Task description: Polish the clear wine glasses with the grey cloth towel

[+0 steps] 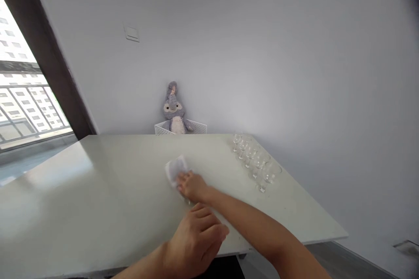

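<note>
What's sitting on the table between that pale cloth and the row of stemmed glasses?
Only bare tabletop lies between the cloth and the glasses, in the head view. The right hand is on the cloth.

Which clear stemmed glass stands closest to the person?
The clear stemmed glass at the near end of the row; the other glasses stand farther back on the pale table.

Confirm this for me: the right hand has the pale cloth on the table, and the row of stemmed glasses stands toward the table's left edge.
Not quite: the head view shows the stemmed glasses toward the table's right edge. The right hand does have the pale cloth.
</note>
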The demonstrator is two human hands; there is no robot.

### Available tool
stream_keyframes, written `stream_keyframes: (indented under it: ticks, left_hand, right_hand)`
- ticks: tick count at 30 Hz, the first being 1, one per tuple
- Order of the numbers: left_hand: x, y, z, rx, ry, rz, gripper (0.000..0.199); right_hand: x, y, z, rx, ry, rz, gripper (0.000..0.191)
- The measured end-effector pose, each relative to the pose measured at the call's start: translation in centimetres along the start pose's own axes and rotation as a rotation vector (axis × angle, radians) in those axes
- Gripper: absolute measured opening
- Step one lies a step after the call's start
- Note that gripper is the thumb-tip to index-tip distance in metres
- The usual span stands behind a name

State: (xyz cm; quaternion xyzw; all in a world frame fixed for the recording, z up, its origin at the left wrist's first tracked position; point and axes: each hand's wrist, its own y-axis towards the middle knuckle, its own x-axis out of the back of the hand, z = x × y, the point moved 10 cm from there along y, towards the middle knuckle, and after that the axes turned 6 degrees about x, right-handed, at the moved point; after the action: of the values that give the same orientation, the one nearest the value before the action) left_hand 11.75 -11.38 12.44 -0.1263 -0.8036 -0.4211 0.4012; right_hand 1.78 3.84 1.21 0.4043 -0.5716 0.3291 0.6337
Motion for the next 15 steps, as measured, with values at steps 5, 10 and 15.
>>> stream_keyframes:
  ticks: [5, 10, 15]
  left_hand:
    - [0.7, -3.7, -0.2, -0.135, 0.051, -0.142, 0.016]
    - [1.3, -7.7, 4.0, 0.101, 0.096, -0.127, 0.017]
    - [2.5, -11.2, 8.2, 0.38, 0.207, -0.184, 0.016]
  right_hand:
    - [-1.0, -3.6, 11.1, 0.61, 0.013, -0.059, 0.031]
    - [0.1, -2.7, 1.2, 0.302, 0.057, -0.016, 0.028]
    - [1.2, -2.4, -15.9, -0.437, 0.008, 0.018, 0.031]
